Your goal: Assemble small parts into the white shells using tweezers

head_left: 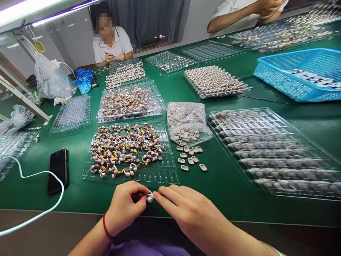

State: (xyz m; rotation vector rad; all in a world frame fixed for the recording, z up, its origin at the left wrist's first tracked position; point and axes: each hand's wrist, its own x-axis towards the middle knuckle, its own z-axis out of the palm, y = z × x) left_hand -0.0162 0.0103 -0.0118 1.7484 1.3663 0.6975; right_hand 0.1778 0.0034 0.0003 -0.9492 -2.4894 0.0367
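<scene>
My left hand (127,204), with a red band at its wrist, pinches a small white earphone part (150,198) with a rounded end at the table's front edge. The fingertips of my right hand (188,208) press together on the other side of the same part. Most of the part is hidden by my fingers. Just beyond my hands lies a clear tray (146,176) of curved white earphone parts (128,149) with yellow bits on them. Right of that tray, several small beige oval shells (191,161) lie loose before a plastic bag (185,113) of similar shells.
To the right stands a clear tray (282,151) with rows of parts, blurred. A phone (58,170) and a white cable (57,204) lie left. Farther back are more filled trays (130,101), stacked beige pieces (213,80) and a blue basket (298,87). Two people sit across the table.
</scene>
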